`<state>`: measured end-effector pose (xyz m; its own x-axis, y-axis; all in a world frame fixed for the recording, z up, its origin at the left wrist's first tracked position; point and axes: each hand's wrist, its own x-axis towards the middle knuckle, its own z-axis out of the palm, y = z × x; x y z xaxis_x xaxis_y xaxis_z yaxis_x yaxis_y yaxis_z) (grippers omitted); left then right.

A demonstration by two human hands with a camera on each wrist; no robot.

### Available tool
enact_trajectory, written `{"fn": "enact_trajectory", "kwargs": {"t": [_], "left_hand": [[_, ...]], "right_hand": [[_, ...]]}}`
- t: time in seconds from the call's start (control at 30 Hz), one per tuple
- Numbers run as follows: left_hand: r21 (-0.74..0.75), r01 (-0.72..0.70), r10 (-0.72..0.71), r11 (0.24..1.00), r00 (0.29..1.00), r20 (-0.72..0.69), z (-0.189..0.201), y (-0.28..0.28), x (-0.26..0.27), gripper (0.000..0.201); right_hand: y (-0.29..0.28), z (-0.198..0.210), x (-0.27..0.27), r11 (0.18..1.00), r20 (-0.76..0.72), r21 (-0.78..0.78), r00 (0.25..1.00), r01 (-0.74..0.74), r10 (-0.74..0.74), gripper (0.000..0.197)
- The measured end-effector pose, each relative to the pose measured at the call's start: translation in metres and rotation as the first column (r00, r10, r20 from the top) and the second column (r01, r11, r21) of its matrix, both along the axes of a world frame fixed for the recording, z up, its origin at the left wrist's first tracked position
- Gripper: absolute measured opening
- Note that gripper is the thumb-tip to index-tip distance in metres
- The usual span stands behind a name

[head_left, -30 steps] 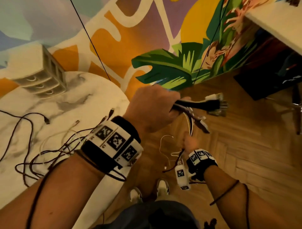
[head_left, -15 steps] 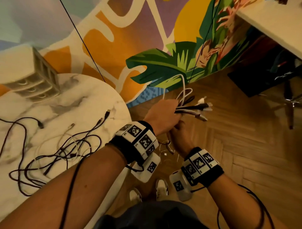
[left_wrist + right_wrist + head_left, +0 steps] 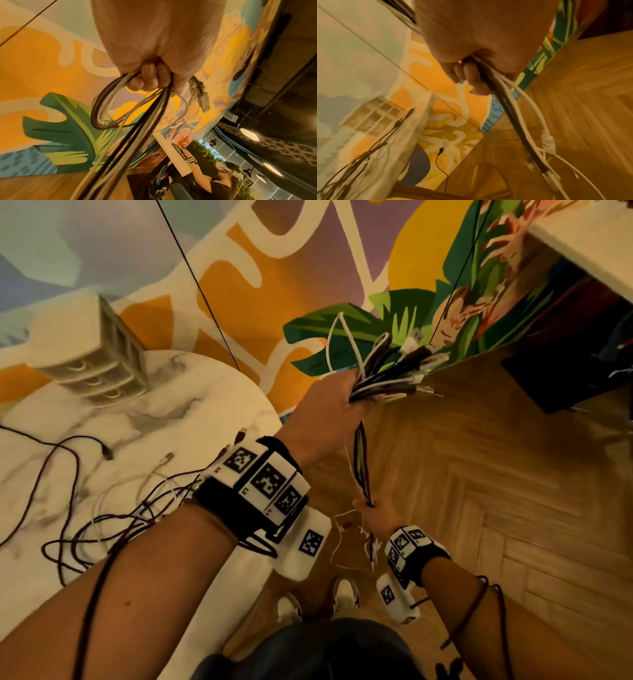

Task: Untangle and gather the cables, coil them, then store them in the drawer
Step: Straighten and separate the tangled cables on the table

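Above the floor, left hand [image 3: 329, 409] and right hand [image 3: 376, 513] grip one cable bundle [image 3: 361, 463].

The head view looks steeply down over both forearms onto the table [image 3: 212, 405] and floor [image 3: 479, 508]; each wrist view looks close along its palm, sharing the cables [image 3: 137, 135] and painted wall [image 3: 436, 81]

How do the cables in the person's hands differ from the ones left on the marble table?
The held cables are pulled into one straight bundle between the left hand and right hand, hanging over the floor. The table cables sprawl in loose, tangled loops on the marble table, untouched. Both mix dark and white cords.
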<state>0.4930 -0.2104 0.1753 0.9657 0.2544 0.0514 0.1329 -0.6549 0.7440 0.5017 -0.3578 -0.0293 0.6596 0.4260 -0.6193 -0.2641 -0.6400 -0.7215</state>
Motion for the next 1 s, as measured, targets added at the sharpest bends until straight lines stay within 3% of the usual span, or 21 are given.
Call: {"fn": "enact_trajectory", "kwargs": {"t": [0.07, 0.23, 0.33, 0.43, 0.5, 0.53, 0.6, 0.7, 0.77, 0.8, 0.87, 0.9, 0.93, 1.0], "left_hand": [[-0.041, -0.012, 0.012, 0.999, 1.0, -0.006, -0.009, -0.001, -0.001, 0.021], [-0.078, -0.03, 0.021, 0.997, 0.993, -0.116, -0.035, -0.011, -0.001, 0.003], [-0.123, -0.032, 0.014, 0.992, 0.99, -0.137, -0.042, -0.012, -0.004, 0.004], [-0.16, -0.062, 0.053, 0.985, 0.997, -0.058, -0.031, 0.001, -0.007, 0.012], [-0.218, -0.11, 0.117, 0.97, 0.993, 0.02, -0.019, 0.015, -0.008, 0.021], [-0.263, -0.125, 0.143, 0.957, 0.989, 0.049, -0.014, 0.021, -0.009, 0.026], [-0.403, -0.121, 0.17, 0.907, 0.982, 0.087, -0.009, 0.026, -0.009, 0.03], [-0.575, -0.103, 0.172, 0.812, 0.983, 0.068, -0.012, 0.014, -0.011, 0.031], [-0.663, -0.096, 0.138, 0.742, 0.99, 0.011, -0.022, -0.002, -0.012, 0.03], [-0.693, -0.094, 0.11, 0.715, 0.994, -0.02, -0.027, -0.011, -0.014, 0.029], [-0.696, -0.1, 0.05, 0.711, 0.995, -0.092, -0.039, -0.027, -0.019, 0.023], [-0.678, -0.109, 0.032, 0.727, 0.992, -0.125, -0.045, -0.032, -0.021, 0.016], [-0.659, -0.112, 0.019, 0.743, 0.989, -0.147, -0.05, -0.036, -0.023, 0.01], [-0.609, -0.097, 0.012, 0.787, 0.99, -0.142, -0.057, -0.039, -0.028, 0.021]], "right_hand": [[0.003, 0.005, 0.003, 0.994, 0.059, 0.075, 0.996, -0.076, 0.072, 0.027], [0.025, 0.056, 0.005, 0.885, 0.164, 0.463, 0.986, -0.046, -0.034, 0.022], [0.029, 0.062, 0.007, 0.88, 0.207, 0.474, 0.97, 0.016, -0.129, 0.038], [0.01, 0.034, 0.018, 0.905, 0.188, 0.347, 0.927, 0.245, -0.323, 0.041], [-0.011, 0.008, 0.029, 0.914, 0.166, 0.137, 0.901, 0.382, -0.401, 0.038], [-0.025, -0.008, 0.032, 0.934, 0.175, -0.031, 0.922, 0.355, -0.345, 0.035], [-0.048, -0.034, 0.035, 0.933, 0.107, -0.323, 0.986, 0.159, -0.131, 0.025], [-0.06, -0.051, 0.037, 0.891, -0.039, -0.425, 0.986, -0.161, 0.16, 0.023], [-0.049, -0.036, 0.043, 0.853, 0.059, -0.442, 0.94, -0.277, 0.335, 0.025], [-0.04, -0.022, 0.045, 0.884, 0.148, -0.368, 0.92, -0.29, 0.363, 0.024], [-0.025, 0.015, 0.043, 0.982, 0.198, 0.048, 0.965, -0.184, 0.171, 0.028], [-0.018, 0.038, 0.039, 0.946, 0.115, 0.305, 0.99, -0.11, 0.078, 0.029], [-0.014, 0.061, 0.035, 0.847, -0.017, 0.53, 0.998, -0.037, 0.054, 0.028], [-0.011, 0.097, 0.03, 0.635, -0.285, 0.761, 0.947, 0.131, 0.146, 0.039]]}}
